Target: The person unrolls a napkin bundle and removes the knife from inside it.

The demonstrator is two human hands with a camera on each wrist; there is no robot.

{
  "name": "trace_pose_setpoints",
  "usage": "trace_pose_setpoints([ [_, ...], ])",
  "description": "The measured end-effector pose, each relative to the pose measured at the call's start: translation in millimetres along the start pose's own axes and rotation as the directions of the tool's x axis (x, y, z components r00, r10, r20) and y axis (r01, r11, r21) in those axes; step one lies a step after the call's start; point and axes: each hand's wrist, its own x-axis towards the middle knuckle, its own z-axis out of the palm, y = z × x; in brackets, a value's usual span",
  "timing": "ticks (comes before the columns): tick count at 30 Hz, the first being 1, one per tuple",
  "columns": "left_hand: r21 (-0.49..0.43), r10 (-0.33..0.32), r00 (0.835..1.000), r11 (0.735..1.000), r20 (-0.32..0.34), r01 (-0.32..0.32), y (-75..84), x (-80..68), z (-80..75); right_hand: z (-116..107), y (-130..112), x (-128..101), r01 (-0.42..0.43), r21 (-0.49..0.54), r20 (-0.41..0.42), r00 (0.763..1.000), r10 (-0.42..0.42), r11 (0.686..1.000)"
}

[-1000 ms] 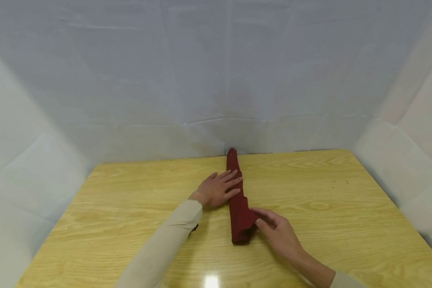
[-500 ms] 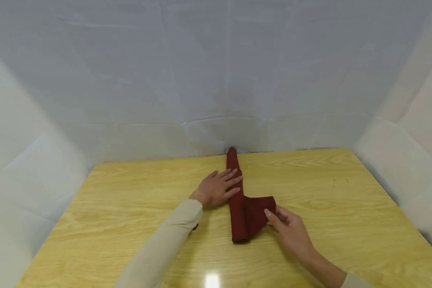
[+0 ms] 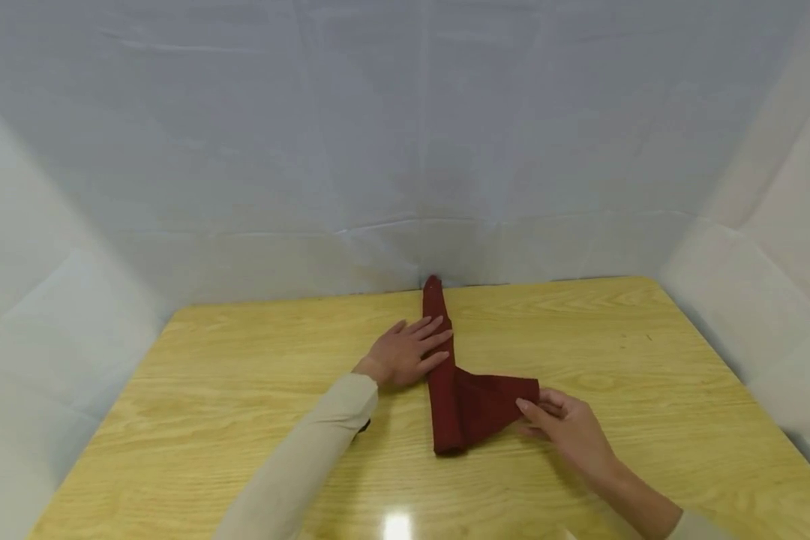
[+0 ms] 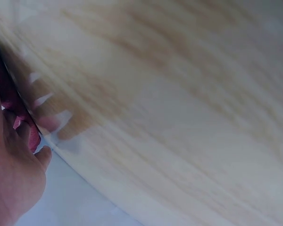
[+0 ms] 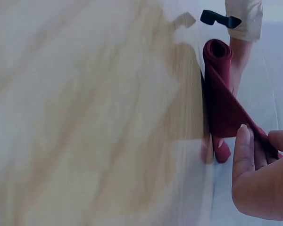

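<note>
A dark red cloth (image 3: 445, 409) lies rolled into a long narrow tube down the middle of the table, its thin far end at the back wall. My left hand (image 3: 405, 354) rests flat across the middle of the roll, fingers spread. A loose flap stretches out to the right from the near half, and my right hand (image 3: 570, 427) pinches its outer corner between thumb and fingers. In the right wrist view the roll's coiled near end (image 5: 218, 49) shows as a spiral. The left wrist view catches only the edge of the cloth (image 4: 32, 136) beyond the left hand.
The wood-grain table (image 3: 256, 390) runs back to a pale fabric wall (image 3: 378, 150), with more pale sheets at both sides. A small black piece (image 5: 220, 19) sits at the left sleeve's cuff (image 5: 245, 23).
My right hand has moved to the right, drawing the cloth's corner outward so the flap has unrolled into a wide triangle. The left hand has stayed in place on the roll.
</note>
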Motion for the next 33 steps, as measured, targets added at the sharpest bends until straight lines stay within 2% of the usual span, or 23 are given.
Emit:
trace_pose_setpoints([
  [14,-0.004,0.002,1.000,1.000,-0.014,-0.002,-2.0,-2.3,3.1,-25,-2,4,-0.029,-0.058,0.098,0.995,0.034,0.998],
  [20,-0.018,0.019,1.000,1.000,-0.017,-0.020,0.6,-0.1,0.0,-33,-4,4,-0.034,-0.131,0.103,0.993,0.048,0.991],
  [22,-0.011,0.014,1.000,1.000,-0.009,-0.014,0.7,0.0,-0.9,-35,-4,4,-0.011,-0.208,0.104,0.994,0.033,0.978],
  [23,-0.004,0.010,1.000,1.000,-0.007,-0.010,0.6,-0.2,-0.9,-35,-4,5,0.009,-0.267,0.101,0.995,0.019,0.964],
  [25,0.004,0.008,1.000,1.000,-0.003,-0.008,0.3,-0.6,-0.8,-36,-5,5,0.051,-0.401,0.091,0.996,-0.016,0.915],
  [28,0.005,0.012,1.000,1.000,0.001,-0.012,0.4,-1.1,-1.1,-36,-4,4,0.116,-0.581,0.095,0.993,-0.074,0.806],
  [33,-0.005,0.014,1.000,1.000,0.000,-0.014,0.9,-1.9,-1.9,-36,-2,5,0.186,-0.693,0.153,0.982,-0.111,0.696],
])
